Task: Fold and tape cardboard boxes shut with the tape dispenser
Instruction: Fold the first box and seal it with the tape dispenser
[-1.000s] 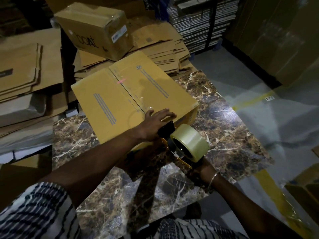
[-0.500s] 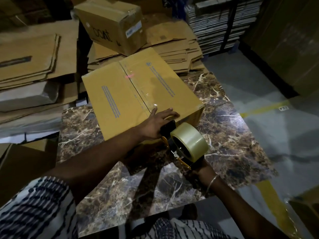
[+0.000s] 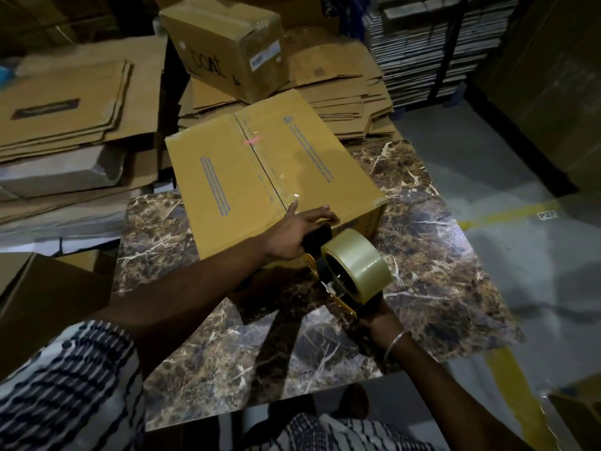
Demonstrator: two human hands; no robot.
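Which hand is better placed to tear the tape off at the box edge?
Right, likely: the right hand already grips the yellow tape dispenser with its clear roll. The left hand lies flat on the yellow cardboard box, steadying it.

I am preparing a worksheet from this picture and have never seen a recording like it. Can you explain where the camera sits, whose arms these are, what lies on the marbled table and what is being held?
There is no machine here. The single picture comes from a wide-angle camera worn on a person's head, looking forward and down, so the arms are that person's own.

On the brown marble-patterned table stands a closed yellow-brown cardboard box with clear tape along its middle seam. The left hand rests on the box's near edge, fingers spread. The right hand grips the handle of a yellow-and-black tape dispenser with a clear tape roll, held against the box's near side. Flattened cartons and another sealed brown box are stacked behind.
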